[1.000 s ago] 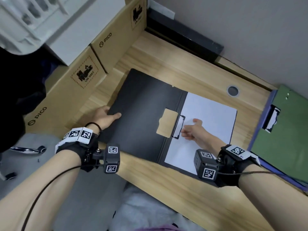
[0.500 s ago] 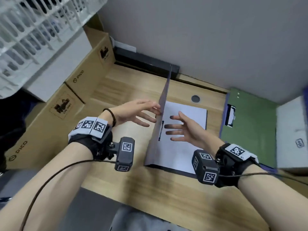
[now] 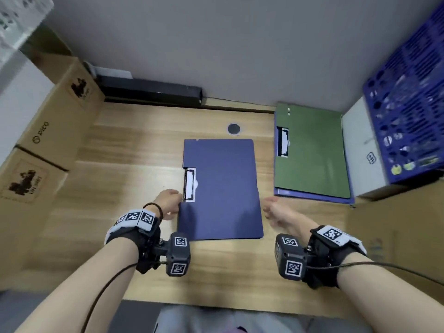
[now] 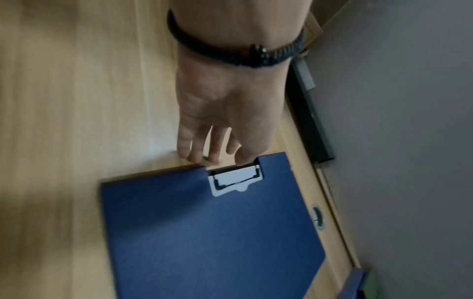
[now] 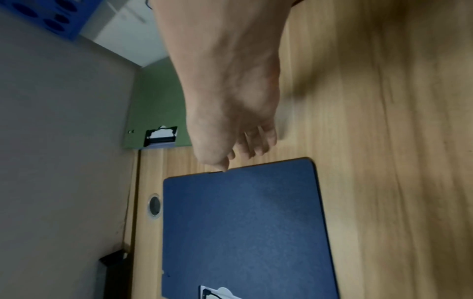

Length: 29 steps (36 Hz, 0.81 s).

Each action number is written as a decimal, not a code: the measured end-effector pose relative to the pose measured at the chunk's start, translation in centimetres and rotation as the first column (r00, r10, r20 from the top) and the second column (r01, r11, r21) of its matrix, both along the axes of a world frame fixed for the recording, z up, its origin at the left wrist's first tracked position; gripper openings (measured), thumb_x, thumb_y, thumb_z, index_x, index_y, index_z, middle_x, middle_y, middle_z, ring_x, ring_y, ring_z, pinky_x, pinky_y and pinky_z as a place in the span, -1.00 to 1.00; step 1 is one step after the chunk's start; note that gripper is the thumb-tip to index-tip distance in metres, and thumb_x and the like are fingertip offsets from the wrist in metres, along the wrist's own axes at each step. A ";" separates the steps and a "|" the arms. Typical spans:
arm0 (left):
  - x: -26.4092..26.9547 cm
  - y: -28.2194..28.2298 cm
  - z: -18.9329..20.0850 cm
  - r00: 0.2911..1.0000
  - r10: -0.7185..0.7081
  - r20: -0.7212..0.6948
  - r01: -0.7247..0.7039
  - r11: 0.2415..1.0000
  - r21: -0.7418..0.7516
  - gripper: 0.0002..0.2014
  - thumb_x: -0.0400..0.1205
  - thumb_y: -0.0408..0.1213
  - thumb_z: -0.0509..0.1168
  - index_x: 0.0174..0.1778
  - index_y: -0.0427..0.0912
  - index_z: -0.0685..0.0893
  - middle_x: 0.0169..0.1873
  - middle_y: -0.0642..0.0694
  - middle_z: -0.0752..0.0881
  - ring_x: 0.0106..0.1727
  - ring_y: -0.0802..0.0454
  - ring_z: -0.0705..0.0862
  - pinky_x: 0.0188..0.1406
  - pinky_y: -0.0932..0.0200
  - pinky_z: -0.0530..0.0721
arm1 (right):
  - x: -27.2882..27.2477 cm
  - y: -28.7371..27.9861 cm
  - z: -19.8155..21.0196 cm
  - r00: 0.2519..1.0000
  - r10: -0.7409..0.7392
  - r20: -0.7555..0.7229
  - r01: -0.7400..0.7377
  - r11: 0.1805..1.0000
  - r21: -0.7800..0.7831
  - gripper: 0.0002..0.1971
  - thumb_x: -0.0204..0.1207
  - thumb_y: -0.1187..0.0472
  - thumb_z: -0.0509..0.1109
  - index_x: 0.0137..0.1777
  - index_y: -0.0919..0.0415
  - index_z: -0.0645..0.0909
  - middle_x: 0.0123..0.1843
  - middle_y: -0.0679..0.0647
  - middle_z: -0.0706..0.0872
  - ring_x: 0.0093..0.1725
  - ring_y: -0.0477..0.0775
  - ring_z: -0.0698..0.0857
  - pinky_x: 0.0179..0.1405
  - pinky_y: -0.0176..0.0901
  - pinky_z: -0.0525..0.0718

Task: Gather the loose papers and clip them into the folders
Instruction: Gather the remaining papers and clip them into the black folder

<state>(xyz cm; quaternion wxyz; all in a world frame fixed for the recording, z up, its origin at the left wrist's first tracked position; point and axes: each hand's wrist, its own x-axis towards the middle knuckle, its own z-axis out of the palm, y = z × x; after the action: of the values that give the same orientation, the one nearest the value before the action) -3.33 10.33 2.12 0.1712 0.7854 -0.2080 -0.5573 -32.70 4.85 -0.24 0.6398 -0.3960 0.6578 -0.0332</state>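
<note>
A dark blue folder (image 3: 223,191) lies closed and flat in the middle of the wooden desk (image 3: 134,179). Its white clip (image 3: 190,185) shows through a cut-out on the left edge, and no paper shows outside the cover. My left hand (image 3: 171,200) is at that left edge just below the clip. In the left wrist view its thumb (image 4: 245,157) touches the clip's rim and the other fingers (image 4: 197,153) point down at the folder's edge. My right hand (image 3: 271,210) is at the right edge; its thumb tip (image 5: 223,167) touches the cover's rim while the fingers hang loosely curled.
A green folder (image 3: 312,150) lies on another blue one at the right. Beyond it stand a white box (image 3: 360,150) and a blue crate (image 3: 408,104). Cardboard boxes (image 3: 48,131) line the left side. A black bar (image 3: 149,92) and a cable hole (image 3: 233,129) are at the back.
The folder's cover, flat open one second ago and upright half a second ago, now lies shut over the white paper. Both hands have dropped to the folder's side edges.
</note>
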 end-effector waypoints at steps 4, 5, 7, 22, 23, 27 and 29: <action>-0.7 0.7 -1.0 0.999 0.019 -0.030 -0.020 0.999 -0.046 -0.72 0.65 -0.43 0.18 -0.33 -0.07 0.34 -0.48 -0.06 0.22 -0.62 0.10 0.23 -0.61 0.31 0.17 | 0.6 0.8 -0.6 0.999 0.031 0.030 -0.028 0.997 -0.067 -0.71 0.68 0.28 0.09 0.27 0.12 0.58 0.05 -0.06 0.71 -0.17 -0.22 0.61 -0.36 -0.36 0.42; -0.8 0.8 -1.2 0.999 0.023 -0.040 -0.024 0.999 -0.043 -0.72 0.66 -0.40 0.23 -0.33 -0.08 0.35 -0.49 -0.06 0.20 -0.63 0.09 0.21 -0.60 0.30 0.15 | 0.8 0.9 -0.5 0.999 0.013 0.033 -0.011 0.998 -0.070 -0.71 0.68 0.29 0.10 0.28 0.17 0.59 0.11 -0.03 0.73 -0.11 -0.18 0.67 -0.30 -0.34 0.49; -1.1 1.0 -1.3 0.999 0.019 -0.031 -0.019 1.000 -0.021 -0.75 0.64 -0.33 0.31 -0.32 -0.12 0.43 -0.52 -0.05 0.22 -0.58 0.06 0.21 -0.56 0.26 0.18 | 1.0 1.0 -0.5 0.999 -0.032 0.035 0.033 0.998 -0.046 -0.71 0.67 0.23 0.13 0.28 0.20 0.59 0.16 0.02 0.75 0.02 -0.06 0.71 -0.16 -0.25 0.57; -1.4 -4.4 4.4 0.978 0.144 -0.154 -0.196 0.887 -0.419 -0.82 0.68 -0.14 0.30 0.02 -0.19 0.64 -0.09 -0.19 0.75 -0.20 -0.07 0.73 -0.04 -0.08 0.71 | 0.8 -2.1 2.5 0.887 -0.385 0.257 0.383 0.922 0.058 -0.76 0.63 0.28 0.24 0.21 -0.02 0.53 -0.09 -0.02 0.60 -0.18 -0.01 0.53 -0.21 -0.16 0.48; -1.4 -4.9 4.6 0.974 0.156 -0.166 -0.213 0.881 -0.423 -0.78 0.65 -0.10 0.32 0.06 -0.18 0.65 -0.03 -0.21 0.74 -0.11 -0.12 0.72 0.09 -0.19 0.68 | 0.6 -2.3 2.9 0.857 -0.423 0.296 0.429 0.902 0.048 -0.75 0.63 0.27 0.26 0.26 0.03 0.51 -0.05 0.01 0.62 -0.13 0.02 0.57 -0.19 -0.12 0.53; -3.5 -7.1 4.9 0.954 0.200 -0.223 -0.281 0.853 -0.440 -0.86 0.69 -0.13 0.28 -0.14 -0.07 0.64 -0.11 -0.13 0.74 -0.11 -0.09 0.70 0.17 -0.18 0.64 | 0.0 -2.9 5.0 0.637 -0.629 0.446 0.622 0.761 0.185 -0.93 0.67 0.23 0.27 0.08 0.19 0.55 -0.05 0.11 0.72 -0.12 0.08 0.72 -0.39 -0.10 0.79; -5.0 -8.2 4.6 0.948 0.214 -0.236 -0.303 0.835 -0.459 -0.88 0.70 -0.17 0.27 0.02 -0.12 0.64 -0.02 -0.13 0.73 -0.01 -0.10 0.71 0.29 -0.20 0.61 | -0.4 -2.9 6.0 0.492 -0.721 0.488 0.693 0.663 0.281 -0.88 0.66 0.20 0.29 0.08 0.24 0.56 -0.05 0.18 0.72 -0.11 0.13 0.71 -0.45 -0.18 0.78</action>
<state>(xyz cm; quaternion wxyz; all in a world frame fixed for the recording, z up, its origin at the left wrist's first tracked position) -8.29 2.16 6.76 0.4558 0.6850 -0.2183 -0.5247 -33.08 1.94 5.74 0.7413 -0.0477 0.5431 -0.3915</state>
